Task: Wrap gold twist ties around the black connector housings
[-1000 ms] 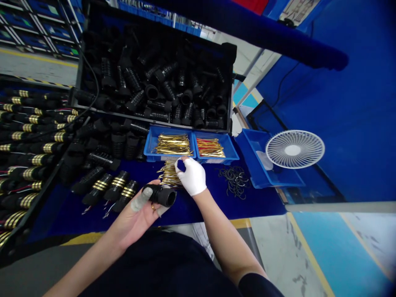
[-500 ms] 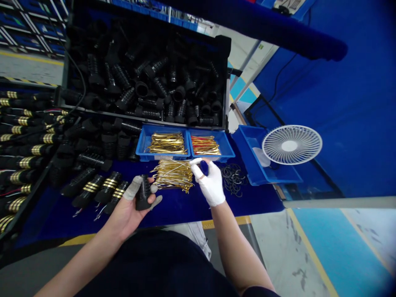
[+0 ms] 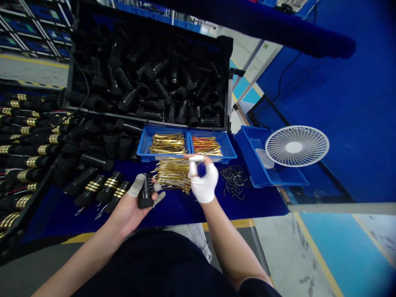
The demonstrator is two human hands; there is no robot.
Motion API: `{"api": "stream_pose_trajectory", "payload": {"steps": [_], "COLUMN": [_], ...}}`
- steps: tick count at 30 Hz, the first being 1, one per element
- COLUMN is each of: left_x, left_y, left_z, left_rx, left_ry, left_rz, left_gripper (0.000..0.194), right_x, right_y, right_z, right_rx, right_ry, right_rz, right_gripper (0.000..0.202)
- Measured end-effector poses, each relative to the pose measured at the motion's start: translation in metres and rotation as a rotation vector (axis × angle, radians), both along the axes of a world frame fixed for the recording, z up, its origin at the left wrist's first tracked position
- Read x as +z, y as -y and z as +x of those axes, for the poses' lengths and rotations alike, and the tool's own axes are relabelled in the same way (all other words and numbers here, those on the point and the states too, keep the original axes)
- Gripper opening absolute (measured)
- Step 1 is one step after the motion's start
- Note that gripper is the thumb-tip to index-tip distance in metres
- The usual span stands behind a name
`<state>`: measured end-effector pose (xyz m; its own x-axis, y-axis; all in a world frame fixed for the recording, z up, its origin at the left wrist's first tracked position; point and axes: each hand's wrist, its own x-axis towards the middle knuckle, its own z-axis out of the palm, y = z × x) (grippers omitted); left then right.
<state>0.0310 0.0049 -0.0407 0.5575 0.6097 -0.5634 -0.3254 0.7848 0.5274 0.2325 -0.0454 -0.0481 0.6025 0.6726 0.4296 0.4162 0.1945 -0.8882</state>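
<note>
Sleeve, black and ribbed (image 3: 146,185), sits in the left hand (image 3: 131,210) over the near side of the blue cloth (image 3: 182,206), just left of a loose pile of gold strips (image 3: 171,175). Left fingers curl closed round it: thumb along one flank, fingertips at the other, ribbed end pointing away from the body. Right hand (image 3: 206,183), in a white glove, hovers at the pile's right edge, thumb and forefinger bent into a near-closed loop with cloth showing through. Whether a strip is pinched at those tips I cannot tell; too small and blurred.

Handling, as I judge it: a firm but light left grip suits, since the wider end looks soft enough to dent; thin strips want fingertips only, taken one at a time so neighbours don't tangle.

Materials: ribs glossy, end collar matt, perhaps foam. Strips slender, shiny, slightly bent, with pale lengths among the gold. More lie in the left blue tray (image 3: 145,156); those in the right blue tray (image 3: 229,158) show red. Dark curved rings (image 3: 234,181) heap to the right, thin and springy-looking.
</note>
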Motion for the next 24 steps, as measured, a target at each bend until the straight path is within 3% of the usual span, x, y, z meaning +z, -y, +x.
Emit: {"api": "stream_pose_trajectory", "payload": {"steps": [3,6,8,12,15,18,20,24], "left_x": [-0.001,0.0,0.001,0.001,0.001,0.003,0.007,0.015], "left_y": [-0.002,-0.002,-0.001,-0.001,-0.001,0.0,0.002,0.009], "left_z": [0.001,0.005,0.008,0.013,0.014,0.013,0.012,0.012], "left_rx": [0.012,-0.006,-0.017,0.013,0.06,0.084,0.068,0.017], "left_ry": [0.003,0.007,-0.001,-0.04,-0.029,-0.014,-0.012,0.01], "left_rz": [-0.022,-0.016,-0.011,-0.015,-0.024,-0.013,-0.007,-0.001], "left_gripper": [0.028,0.025,0.024,0.026,0.029,0.027,0.026,0.026], "right_x": [0.017,0.022,0.016,0.002,0.011,0.031,0.039,0.026], "right_y": [0.003,0.006,0.007,0.006,0.005,0.004,0.004,0.005], "right_z": [0.017,0.035,0.036,0.011,-0.001,0.007,0.016,0.019], "right_rx": [-0.034,0.158,0.225,0.201,0.168,0.205,0.256,0.334], "right_ry": [-0.584,-0.839,-0.798,-0.449,-0.507,-0.745,-0.813,-0.85], "right_rz": [0.255,0.202,0.075,-0.185,-0.032,0.232,0.322,0.312], "right_gripper": [0.017,0.03,0.03,0.023,0.022,0.023,0.024,0.03]}}
